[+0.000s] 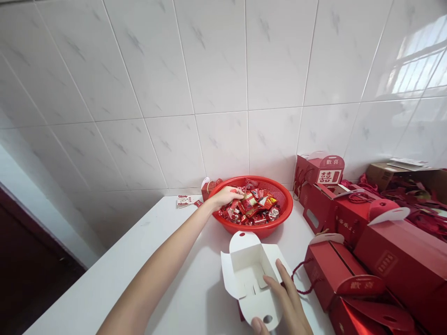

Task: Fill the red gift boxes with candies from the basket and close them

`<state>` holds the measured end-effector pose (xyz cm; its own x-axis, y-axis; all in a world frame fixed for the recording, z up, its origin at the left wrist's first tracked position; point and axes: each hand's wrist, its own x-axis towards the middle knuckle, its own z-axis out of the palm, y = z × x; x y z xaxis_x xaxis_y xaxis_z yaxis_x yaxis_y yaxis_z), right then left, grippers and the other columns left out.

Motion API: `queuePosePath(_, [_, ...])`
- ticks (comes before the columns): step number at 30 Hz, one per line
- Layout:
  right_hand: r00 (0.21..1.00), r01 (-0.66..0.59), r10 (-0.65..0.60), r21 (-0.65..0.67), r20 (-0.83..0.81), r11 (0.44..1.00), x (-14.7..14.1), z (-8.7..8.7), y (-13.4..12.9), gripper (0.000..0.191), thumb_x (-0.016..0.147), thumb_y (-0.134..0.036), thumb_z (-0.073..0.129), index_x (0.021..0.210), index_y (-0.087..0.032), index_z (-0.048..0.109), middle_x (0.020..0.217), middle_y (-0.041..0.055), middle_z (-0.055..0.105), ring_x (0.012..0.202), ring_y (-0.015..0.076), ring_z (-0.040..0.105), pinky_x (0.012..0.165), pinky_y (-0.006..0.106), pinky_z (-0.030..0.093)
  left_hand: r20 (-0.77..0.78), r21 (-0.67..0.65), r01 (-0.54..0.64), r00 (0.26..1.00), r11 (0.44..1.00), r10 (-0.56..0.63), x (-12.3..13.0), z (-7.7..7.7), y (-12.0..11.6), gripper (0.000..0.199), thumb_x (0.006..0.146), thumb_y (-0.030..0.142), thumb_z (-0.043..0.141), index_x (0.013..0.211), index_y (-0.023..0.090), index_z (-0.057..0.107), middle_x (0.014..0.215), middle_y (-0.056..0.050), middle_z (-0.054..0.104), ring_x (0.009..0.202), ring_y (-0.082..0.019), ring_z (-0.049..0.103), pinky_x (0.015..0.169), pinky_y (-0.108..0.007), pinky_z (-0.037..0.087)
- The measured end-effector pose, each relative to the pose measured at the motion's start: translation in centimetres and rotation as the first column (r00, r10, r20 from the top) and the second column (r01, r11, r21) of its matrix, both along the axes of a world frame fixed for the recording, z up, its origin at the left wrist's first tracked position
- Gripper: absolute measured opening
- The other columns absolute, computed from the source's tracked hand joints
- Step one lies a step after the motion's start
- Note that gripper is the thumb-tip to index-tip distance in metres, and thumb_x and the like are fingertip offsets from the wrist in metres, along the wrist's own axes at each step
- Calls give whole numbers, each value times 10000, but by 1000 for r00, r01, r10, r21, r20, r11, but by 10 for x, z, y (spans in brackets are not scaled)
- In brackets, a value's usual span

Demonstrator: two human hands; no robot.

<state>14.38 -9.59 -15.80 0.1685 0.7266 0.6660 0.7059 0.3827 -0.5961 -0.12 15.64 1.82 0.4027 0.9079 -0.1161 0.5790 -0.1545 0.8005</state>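
A red plastic basket (287,209) full of red-wrapped sweets (256,204) stands against the tiled wall. My left hand (228,195) reaches over its left side, fingertips closed at the sweets; what they pinch, if anything, is too small to make out. In front of the basket is an open box (249,270) with a white inside, its flaps spread, and no sweets show in it. My right hand (284,300) holds this box at its right side, the thumb at the near flap and the fingers over the right edge.
Several closed red gift boxes (344,270) with cord handles crowd the right side of the white table (174,260). Behind them is a cardboard box (380,174) with dark red material. Printed cards (185,201) and a small red box (208,187) lie left of the basket.
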Motion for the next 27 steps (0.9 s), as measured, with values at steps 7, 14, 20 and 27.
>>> queuePosePath(7, [998, -60, 59, -39, -36, 997, 0, 10, -5, 387, 970, -289, 470, 1347, -214, 519, 1602, 141, 360, 1352, 272, 548, 892, 266, 584, 206, -83, 76, 977, 994, -58, 0, 28, -29, 216, 953, 342, 635, 987, 134, 683, 886, -33, 711, 750, -131, 663, 724, -278, 544])
queuePosePath(14, [992, -107, 100, -102, -75, 989, 2, 29, -13, 388, 980, -334, 507, 1357, -242, 518, 1613, 126, 349, 1391, 286, 505, 968, 304, 557, 135, -239, 286, 956, 928, -260, 11, 41, -90, 263, 730, 400, 806, 759, 158, 706, 590, 39, 612, 503, -79, 472, 500, -226, 336])
queuePosePath(20, [989, -131, 121, -112, -85, 985, 4, 35, -15, 403, 986, -375, 534, 1371, -260, 522, 1620, 111, 343, 1430, 294, 457, 1014, 342, 545, 87, -320, 329, 944, 888, -318, 16, 35, -114, 432, 833, 594, 653, 866, 165, 689, 817, -29, 715, 588, -100, 512, 538, -239, 354])
queuePosePath(27, [990, -144, 144, -68, -1, 987, 11, 34, -13, 447, 955, -360, 602, 1386, -255, 543, 1604, 121, 382, 1385, 299, 515, 962, 324, 581, 28, -345, 323, 942, 881, -334, 13, 32, -123, 433, 976, 547, 479, 1109, 192, 688, 1040, -45, 726, 874, -150, 611, 750, -254, 453])
